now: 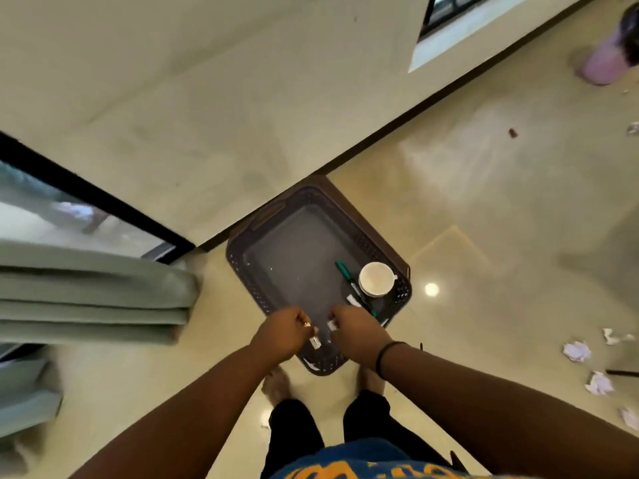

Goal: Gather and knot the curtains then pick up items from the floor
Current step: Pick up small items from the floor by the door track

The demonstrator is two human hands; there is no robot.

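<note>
A dark brown plastic basket (262, 233) stands on the floor against the wall. Inside it lie a white cup (377, 279) and a green marker (344, 271). Both hands hover over the basket's near edge with curled fingers. My left hand (283, 331) pinches a small pale piece (307, 324). My right hand (359, 335) pinches a small white piece (332, 324). Another small white bit (314, 342) shows just under my left fingers; whether it is held is unclear. The green curtain (93, 292) hangs in folds at the left.
Crumpled papers (576, 350) lie on the glossy floor at the right, with more (600, 383) nearby. A pink container (601, 63) stands at the far right near the wall. My bare feet are just behind the basket. A glass door frame (96, 198) is at the left.
</note>
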